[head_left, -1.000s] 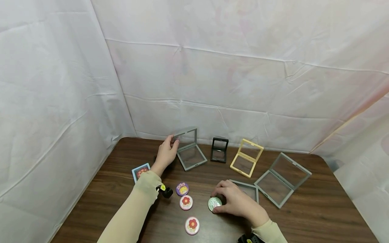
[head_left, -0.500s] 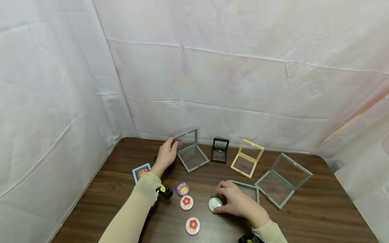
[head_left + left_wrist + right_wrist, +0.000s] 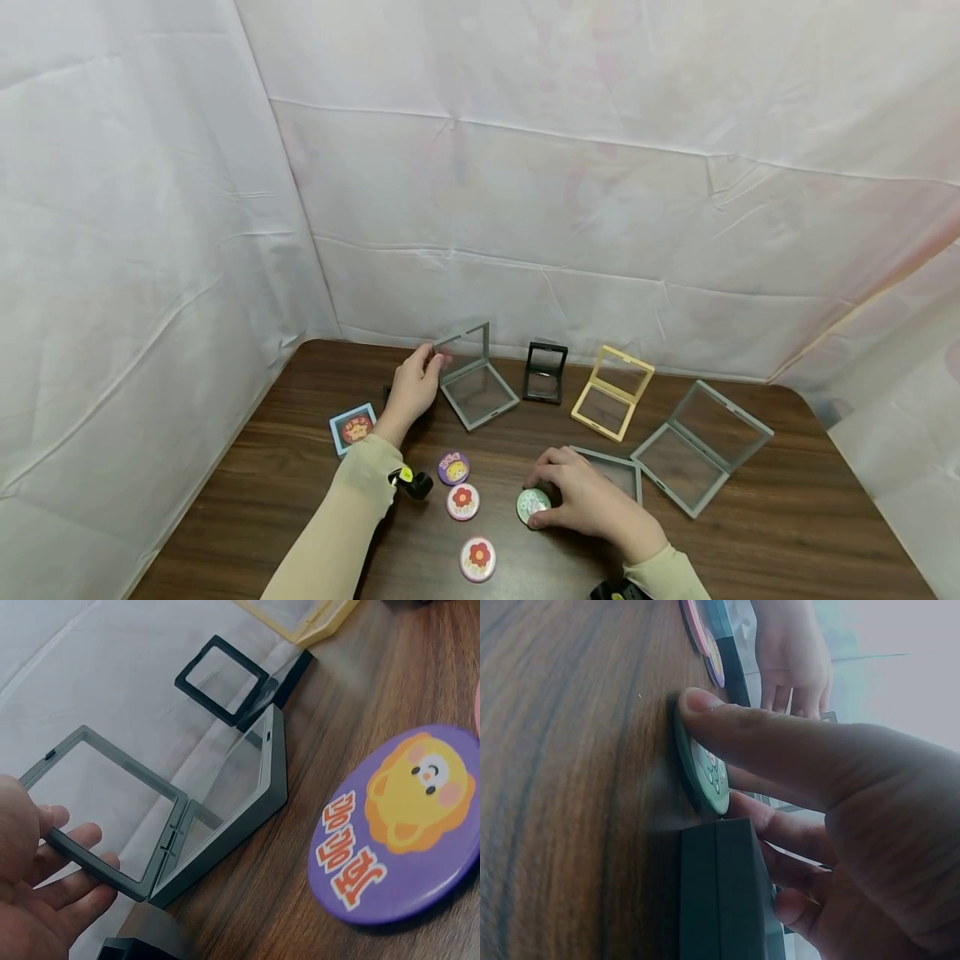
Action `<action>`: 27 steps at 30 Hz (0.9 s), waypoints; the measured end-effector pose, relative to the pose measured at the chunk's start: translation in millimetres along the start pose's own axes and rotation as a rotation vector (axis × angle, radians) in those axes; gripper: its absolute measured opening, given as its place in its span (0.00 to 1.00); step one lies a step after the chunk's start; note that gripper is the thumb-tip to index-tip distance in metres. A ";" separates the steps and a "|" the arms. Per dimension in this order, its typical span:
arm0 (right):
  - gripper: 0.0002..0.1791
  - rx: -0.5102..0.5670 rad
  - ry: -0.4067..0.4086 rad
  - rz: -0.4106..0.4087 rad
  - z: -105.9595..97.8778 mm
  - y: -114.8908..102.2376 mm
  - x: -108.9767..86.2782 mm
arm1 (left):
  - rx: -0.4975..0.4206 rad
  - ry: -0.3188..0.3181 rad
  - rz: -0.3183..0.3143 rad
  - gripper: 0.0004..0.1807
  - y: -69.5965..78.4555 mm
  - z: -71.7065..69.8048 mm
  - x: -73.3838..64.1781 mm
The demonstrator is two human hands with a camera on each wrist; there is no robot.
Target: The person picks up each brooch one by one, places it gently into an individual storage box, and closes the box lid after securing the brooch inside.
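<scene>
At the back left my left hand (image 3: 417,385) holds the raised lid of a grey display frame (image 3: 480,397), a hinged case with clear film. In the left wrist view the thumb is on one side of the lid's edge and the fingers (image 3: 84,900) lie behind it. My right hand (image 3: 581,493) grips a round green badge (image 3: 533,506) at its edge between thumb and fingers, low over the tabletop. The right wrist view shows the thumb (image 3: 742,731) on the near rim of the green badge (image 3: 705,776). A closed grey frame (image 3: 622,475) lies partly hidden under that hand.
Left of the right hand lie a purple badge (image 3: 453,468) and two flower badges, one (image 3: 462,502) above the other (image 3: 477,559). A blue frame (image 3: 353,428) holds a red badge. Opened black (image 3: 544,373), yellow (image 3: 612,393) and large grey (image 3: 702,448) frames stand along the back and right.
The grey frame in my left hand has shifted slightly right and toward the front. My right hand stays in place on the green badge.
</scene>
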State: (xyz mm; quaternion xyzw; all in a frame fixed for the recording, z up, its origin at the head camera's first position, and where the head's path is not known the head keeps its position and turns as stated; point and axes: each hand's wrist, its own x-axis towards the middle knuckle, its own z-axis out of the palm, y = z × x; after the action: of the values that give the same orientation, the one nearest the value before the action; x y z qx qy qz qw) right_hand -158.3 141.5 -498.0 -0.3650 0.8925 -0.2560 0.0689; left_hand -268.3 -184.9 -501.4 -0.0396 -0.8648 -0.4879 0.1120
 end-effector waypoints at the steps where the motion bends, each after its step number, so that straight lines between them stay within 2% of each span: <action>1: 0.20 0.001 0.000 0.001 -0.1 0.0 0.0 | -0.001 0.003 0.002 0.13 0.4 0.2 -0.6; 20: 0.20 -0.002 0.002 0.005 0.7 -1.0 -0.4 | -0.028 0.032 0.012 0.16 -2.8 -1.7 -14.8; 27: 0.20 0.001 -0.002 0.010 0.4 -1.0 0.0 | -0.046 0.032 -0.012 0.16 -3.2 -5.8 -18.7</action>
State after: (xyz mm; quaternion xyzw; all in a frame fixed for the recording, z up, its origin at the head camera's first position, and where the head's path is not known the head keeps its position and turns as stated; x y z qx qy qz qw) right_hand -157.5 140.7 -497.9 -0.3607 0.8941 -0.2558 0.0713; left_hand -249.8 -190.8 -505.6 -0.0291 -0.8516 -0.5091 0.1220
